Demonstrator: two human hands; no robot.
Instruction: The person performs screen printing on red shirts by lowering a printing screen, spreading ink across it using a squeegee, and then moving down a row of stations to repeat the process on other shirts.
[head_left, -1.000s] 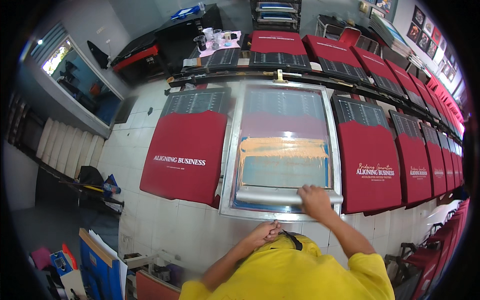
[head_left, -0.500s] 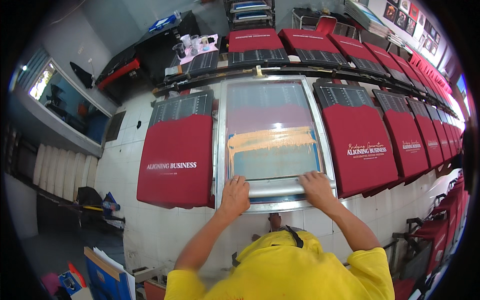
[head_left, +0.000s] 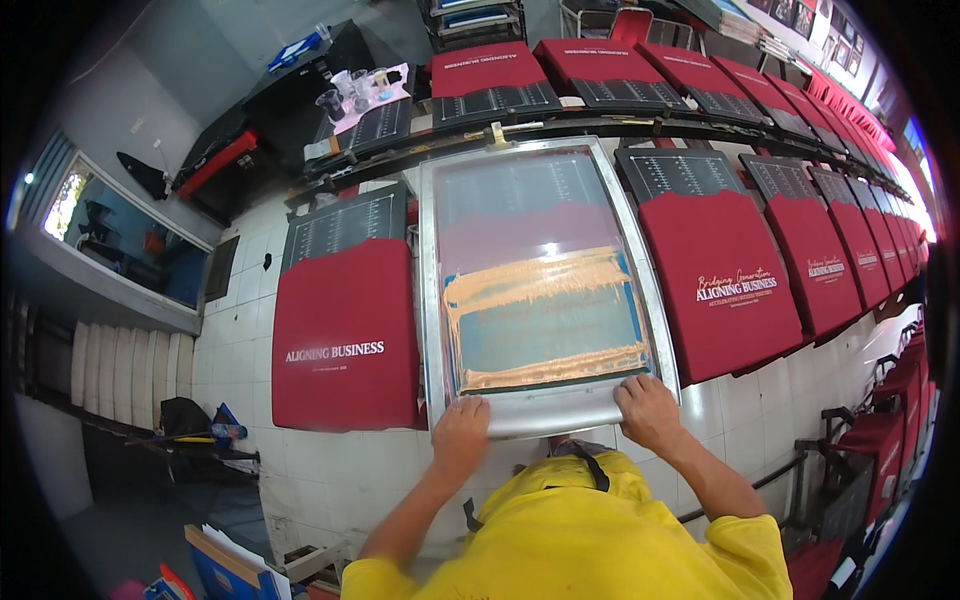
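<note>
**Where both hands grip the near rail**

Left hand (head_left: 462,432) and right hand (head_left: 650,410) clamped on the near edge of the silver metal-framed printing screen (head_left: 537,280), laid flat on the long white worktop (head_left: 330,470). Orange ink streaks (head_left: 535,285) across the mesh. Red printed cloth panels (head_left: 345,335) either side, more beyond.

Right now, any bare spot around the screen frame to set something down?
Bare white tile floor below the red garment left of the screen frame. Crowded: red garments on the row of pallets to the right overlap. Left hand and right hand occupy the frame's near edge.
</note>
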